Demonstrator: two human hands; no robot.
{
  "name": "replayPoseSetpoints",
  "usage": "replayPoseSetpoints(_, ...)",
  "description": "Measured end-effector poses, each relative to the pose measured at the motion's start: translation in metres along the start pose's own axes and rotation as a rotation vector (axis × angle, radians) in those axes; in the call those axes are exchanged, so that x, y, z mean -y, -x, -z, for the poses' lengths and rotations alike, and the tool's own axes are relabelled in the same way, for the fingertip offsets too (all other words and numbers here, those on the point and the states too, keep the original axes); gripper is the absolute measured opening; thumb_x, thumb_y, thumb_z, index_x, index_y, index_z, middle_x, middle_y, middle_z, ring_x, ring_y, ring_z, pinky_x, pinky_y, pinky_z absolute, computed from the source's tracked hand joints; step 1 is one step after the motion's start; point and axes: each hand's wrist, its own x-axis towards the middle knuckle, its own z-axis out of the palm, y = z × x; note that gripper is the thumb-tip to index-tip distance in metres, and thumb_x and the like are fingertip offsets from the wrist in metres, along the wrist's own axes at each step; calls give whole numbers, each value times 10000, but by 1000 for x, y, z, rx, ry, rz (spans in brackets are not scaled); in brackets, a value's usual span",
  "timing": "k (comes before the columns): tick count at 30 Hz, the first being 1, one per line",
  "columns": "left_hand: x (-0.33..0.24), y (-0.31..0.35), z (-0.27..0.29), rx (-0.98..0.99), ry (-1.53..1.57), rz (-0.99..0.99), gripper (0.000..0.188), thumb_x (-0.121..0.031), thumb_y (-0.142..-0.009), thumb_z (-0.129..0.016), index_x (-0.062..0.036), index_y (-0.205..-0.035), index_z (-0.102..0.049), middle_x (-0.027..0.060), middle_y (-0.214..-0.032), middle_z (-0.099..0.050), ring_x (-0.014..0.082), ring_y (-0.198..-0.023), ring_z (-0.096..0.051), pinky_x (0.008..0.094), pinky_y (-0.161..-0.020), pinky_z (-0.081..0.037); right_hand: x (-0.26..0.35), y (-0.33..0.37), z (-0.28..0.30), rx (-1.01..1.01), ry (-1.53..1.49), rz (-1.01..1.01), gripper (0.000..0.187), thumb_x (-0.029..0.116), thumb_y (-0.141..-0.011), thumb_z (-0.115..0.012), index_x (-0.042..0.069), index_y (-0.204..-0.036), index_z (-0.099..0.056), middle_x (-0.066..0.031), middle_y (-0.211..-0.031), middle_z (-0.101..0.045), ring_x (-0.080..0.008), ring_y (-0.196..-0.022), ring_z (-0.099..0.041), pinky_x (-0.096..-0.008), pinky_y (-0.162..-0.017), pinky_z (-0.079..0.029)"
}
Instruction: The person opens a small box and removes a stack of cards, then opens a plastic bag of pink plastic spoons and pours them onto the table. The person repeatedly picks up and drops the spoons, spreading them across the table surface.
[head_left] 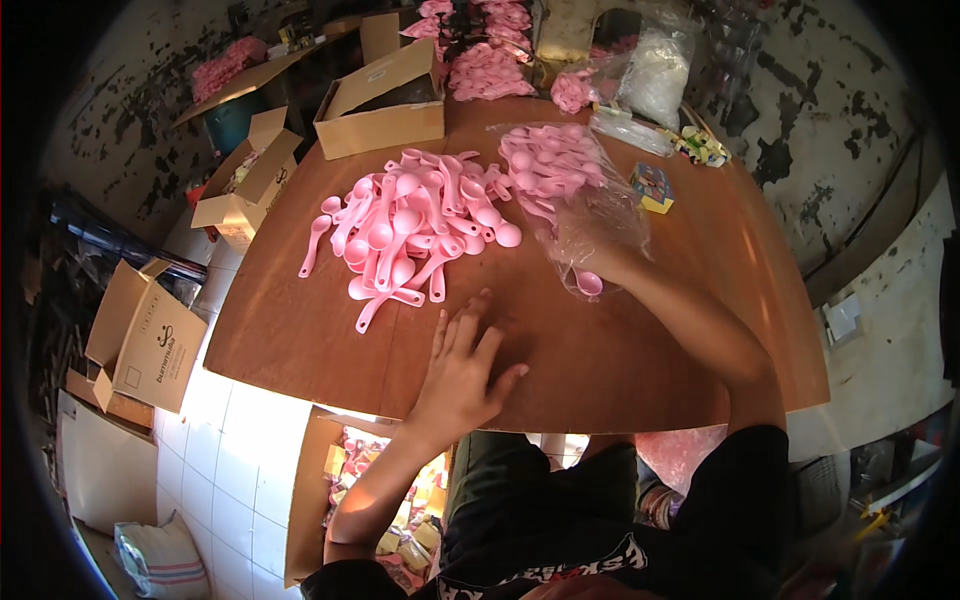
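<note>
My left hand (465,355) hovers low over or rests on the brown table, fingers spread, holding nothing, just in front of a heap of loose pink plastic spoons (405,220). To the right lies a clear plastic bag (625,205) packed at its far end with more pink spoons (555,160). My right hand (585,240) reaches into this bag's near end. The film and glare hide its fingers, so I cannot see whether it grips anything. A single pink spoon (588,284) shows at the bag's near end, below my right wrist.
On the table stand an open cardboard box (380,115), a small blue-yellow box (652,188) and, at the back right, a bag of clear plastic (655,75). Bagged pink spoons (490,70) are piled behind. Open cartons (150,335) stand left; another carton (308,500) with packets sits below the table edge.
</note>
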Motion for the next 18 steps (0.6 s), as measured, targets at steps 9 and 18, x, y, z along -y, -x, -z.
replayPoseSetpoints(9, -2, -3, -1, -14, 13, 4, 543, -274, -868, -732, -69, -1332, -537, 242, -1505, -361, 431, -1392, -363, 586, -1159, -263, -54, -54, -44, -111, -162, -72, 1166, 675, -713, -726, -56, -1508, -286, -280, -1412, -506, -391, -1307, -506, -465, -1090, -391)
replayPoseSetpoints(18, -4, 5, -3, -78, 27, 24, 529, -172, -830, -777, -49, -1300, -567, 261, -1494, -393, 470, -1358, -414, 492, -1101, -385, -54, 8, -41, -13, -245, 79, 730, 335, -797, -692, 28, -1414, -453, -252, -1293, -593, -382, -1189, -588, -427, -979, -466)
